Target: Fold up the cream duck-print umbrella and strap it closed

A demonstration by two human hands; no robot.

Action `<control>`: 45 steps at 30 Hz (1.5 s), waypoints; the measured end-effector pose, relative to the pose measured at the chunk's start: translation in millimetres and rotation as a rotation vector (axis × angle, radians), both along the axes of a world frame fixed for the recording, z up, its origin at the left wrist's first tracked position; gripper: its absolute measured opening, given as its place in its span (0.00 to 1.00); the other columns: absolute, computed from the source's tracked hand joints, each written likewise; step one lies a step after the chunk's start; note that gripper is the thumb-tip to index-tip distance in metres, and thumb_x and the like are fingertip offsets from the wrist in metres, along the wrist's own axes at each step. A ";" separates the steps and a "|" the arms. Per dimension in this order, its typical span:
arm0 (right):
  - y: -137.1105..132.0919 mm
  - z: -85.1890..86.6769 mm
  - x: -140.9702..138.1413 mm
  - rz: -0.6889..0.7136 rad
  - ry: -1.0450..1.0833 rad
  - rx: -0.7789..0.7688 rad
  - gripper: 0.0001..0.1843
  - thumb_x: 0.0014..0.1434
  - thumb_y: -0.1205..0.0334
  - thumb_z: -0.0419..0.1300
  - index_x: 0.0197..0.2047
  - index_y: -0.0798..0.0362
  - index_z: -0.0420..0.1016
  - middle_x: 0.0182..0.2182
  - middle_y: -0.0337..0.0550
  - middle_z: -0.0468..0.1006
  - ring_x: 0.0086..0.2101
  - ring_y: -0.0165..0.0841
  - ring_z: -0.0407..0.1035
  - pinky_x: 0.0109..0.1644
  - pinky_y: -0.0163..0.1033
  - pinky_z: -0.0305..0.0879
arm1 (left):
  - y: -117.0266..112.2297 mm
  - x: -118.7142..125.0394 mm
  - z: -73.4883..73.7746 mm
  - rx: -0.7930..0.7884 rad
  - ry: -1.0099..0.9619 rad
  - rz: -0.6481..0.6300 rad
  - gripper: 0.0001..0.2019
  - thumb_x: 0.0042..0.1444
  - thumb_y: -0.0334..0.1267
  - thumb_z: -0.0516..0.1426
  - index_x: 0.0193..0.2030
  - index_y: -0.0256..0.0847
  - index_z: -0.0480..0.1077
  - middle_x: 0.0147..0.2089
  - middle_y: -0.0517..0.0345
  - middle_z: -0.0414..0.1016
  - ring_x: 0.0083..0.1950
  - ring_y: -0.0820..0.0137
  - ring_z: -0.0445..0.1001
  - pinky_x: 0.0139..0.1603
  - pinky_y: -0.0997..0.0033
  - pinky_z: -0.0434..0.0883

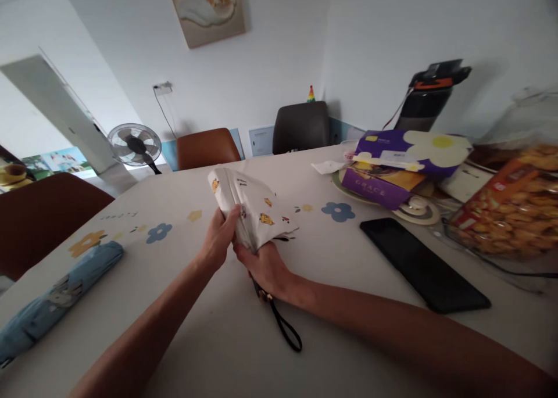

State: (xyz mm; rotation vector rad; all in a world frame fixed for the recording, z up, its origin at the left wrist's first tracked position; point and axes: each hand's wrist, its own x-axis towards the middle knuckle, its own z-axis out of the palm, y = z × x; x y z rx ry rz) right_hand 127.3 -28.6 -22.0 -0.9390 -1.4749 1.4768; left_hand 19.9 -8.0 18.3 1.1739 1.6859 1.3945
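Observation:
A cream folding umbrella [257, 203] with small yellow and dark prints is between my hands above the table, its fabric gathered in a loose flat bundle. My left hand [219, 235] grips its left edge, thumb lying on the cloth. Lower down, my right hand [268, 267] is closed round the umbrella near its handle end. Below that hand hangs a black wrist strap [285, 328] over the tabletop. A few dark rib tips stick out at the fabric's right side. The fingers behind the fabric are hidden.
On the white table [209, 334] a rolled blue umbrella [65, 296] lies at left. To the right are a black phone [421, 264], a purple tissue pack [410, 148], a clear snack container [518, 206] and a dark bottle [429, 99]. Chairs [207, 148] and a fan [134, 144] stand beyond.

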 end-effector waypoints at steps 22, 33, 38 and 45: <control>0.6 1.1 4.3 0.461 0.229 -0.498 0.19 0.52 0.55 0.59 0.43 0.58 0.66 0.22 0.43 0.75 0.19 0.34 0.70 0.18 0.37 0.68 | 10.4 -14.4 -15.2 -0.214 -0.911 -0.322 0.27 0.50 0.49 0.57 0.53 0.34 0.66 0.41 0.47 0.77 0.45 0.56 0.75 0.50 0.56 0.71; -4.9 -8.0 -5.2 0.079 0.054 -0.372 0.14 0.54 0.56 0.57 0.23 0.55 0.63 0.12 0.35 0.65 0.10 0.28 0.61 0.11 0.32 0.59 | 28.7 -39.6 -29.8 0.038 -0.247 -0.118 0.24 0.51 0.52 0.55 0.48 0.35 0.66 0.46 0.44 0.73 0.49 0.58 0.71 0.43 0.61 0.71; 7.6 1.6 0.0 0.195 0.278 -0.716 0.12 0.58 0.58 0.53 0.28 0.56 0.64 0.15 0.34 0.65 0.13 0.26 0.62 0.16 0.34 0.66 | 20.1 -38.6 -6.8 0.297 0.036 0.056 0.18 0.49 0.37 0.59 0.48 0.40 0.64 0.47 0.49 0.71 0.51 0.64 0.68 0.49 0.65 0.67; 11.5 -0.8 2.1 0.237 0.317 -0.766 0.13 0.58 0.55 0.54 0.28 0.56 0.64 0.17 0.35 0.65 0.15 0.25 0.63 0.20 0.33 0.67 | 34.4 13.1 11.2 0.335 0.280 -0.461 0.10 0.44 0.29 0.58 0.34 0.45 0.74 0.39 0.57 0.75 0.44 0.64 0.70 0.53 0.64 0.63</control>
